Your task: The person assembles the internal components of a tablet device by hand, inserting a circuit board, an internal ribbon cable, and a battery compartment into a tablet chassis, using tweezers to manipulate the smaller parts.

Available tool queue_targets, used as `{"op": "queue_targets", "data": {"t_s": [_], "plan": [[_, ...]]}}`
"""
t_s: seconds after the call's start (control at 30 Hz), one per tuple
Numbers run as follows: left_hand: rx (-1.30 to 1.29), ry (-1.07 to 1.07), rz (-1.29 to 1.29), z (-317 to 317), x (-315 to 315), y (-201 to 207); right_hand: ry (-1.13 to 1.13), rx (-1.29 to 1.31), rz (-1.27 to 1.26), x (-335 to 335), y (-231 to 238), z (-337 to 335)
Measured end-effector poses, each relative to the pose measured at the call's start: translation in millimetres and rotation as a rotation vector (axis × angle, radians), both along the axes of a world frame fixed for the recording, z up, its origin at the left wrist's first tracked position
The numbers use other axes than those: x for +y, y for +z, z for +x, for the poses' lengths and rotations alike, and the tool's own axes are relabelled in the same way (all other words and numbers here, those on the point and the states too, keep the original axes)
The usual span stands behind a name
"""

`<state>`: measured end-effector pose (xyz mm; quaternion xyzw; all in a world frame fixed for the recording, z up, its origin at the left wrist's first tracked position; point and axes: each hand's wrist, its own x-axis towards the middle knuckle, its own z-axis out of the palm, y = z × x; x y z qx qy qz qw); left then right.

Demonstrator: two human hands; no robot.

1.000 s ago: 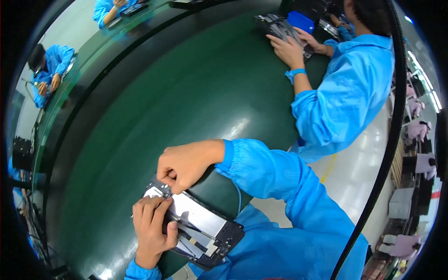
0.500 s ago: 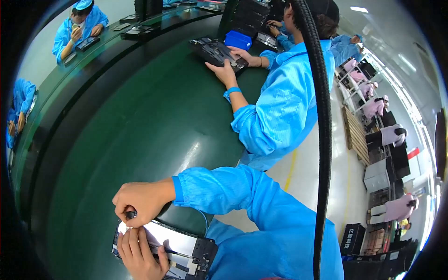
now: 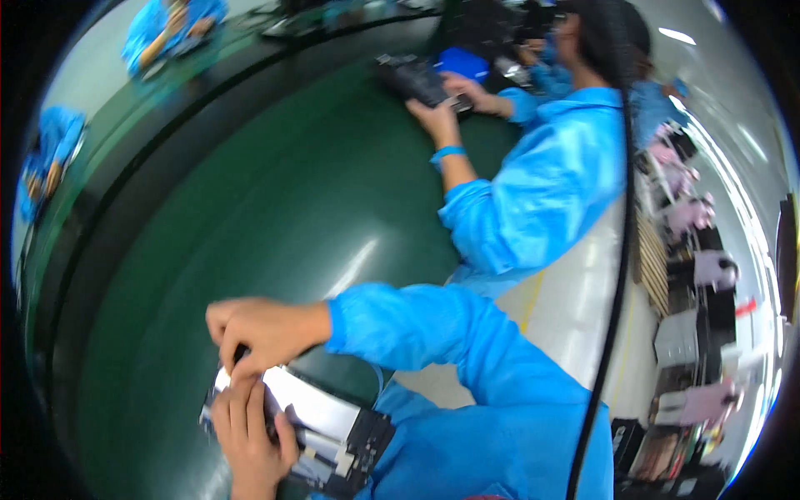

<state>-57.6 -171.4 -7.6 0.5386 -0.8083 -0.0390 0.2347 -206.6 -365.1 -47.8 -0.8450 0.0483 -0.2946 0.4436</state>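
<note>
An opened flat electronic device (image 3: 308, 400) with a silver plate and a black edge full of small parts lies at the lower left. My left hand (image 3: 250, 429) rests across it from below, fingers stretched over the plate and thumb apart. Above its fingertips, my right hand (image 3: 262, 333) is bent down in a pinch at the device's far left end. Something small and dark (image 3: 241, 353) shows between the right fingers; blur hides its kind. Both hands' fingertips meet there, covering the spot beneath.
The green table (image 3: 250, 225) curves away to a raised dark rim. A co-worker in a blue smock (image 3: 533, 192) holds a black device (image 3: 417, 81) beside a blue bin (image 3: 462, 63). A black cable (image 3: 621, 275) hangs down at right. Other people sit across the table.
The view has shifted, so most of the scene sits further right. My right hand has lifted slightly and its wrist has turned; the left hand stays on the device.
</note>
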Motion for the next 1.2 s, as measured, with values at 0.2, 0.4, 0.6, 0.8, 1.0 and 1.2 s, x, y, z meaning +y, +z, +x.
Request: {"op": "queue_targets", "data": {"t_s": [0.2, 0.4, 0.6, 0.8, 1.0, 1.2], "plan": [[0.086, 0.013, -0.067, -9.3, -15.6, 6.8, 0.044, 0.267, 0.049, -18.3, 32.5, -32.8], [0.103, 0.082, -0.058, -5.4, -12.2, 2.0, 0.236, 0.453, 0.304, -22.3, 42.2, -29.4], [0.103, 0.092, -0.062, -6.0, -9.6, -0.8, 0.289, 0.515, 0.420, -28.2, 39.4, -28.2], [0.064, 0.109, -0.076, -5.9, -7.8, 3.8, 0.267, 0.580, 0.500, -23.7, 51.5, -25.3], [0.026, 0.122, -0.082, -6.6, -7.4, 1.7, 0.251, 0.621, 0.535, -26.4, 51.7, -25.4], [0.034, 0.110, -0.094, -5.9, -8.3, 1.8, 0.257, 0.615, 0.537, -24.0, 55.8, -25.0]]}}
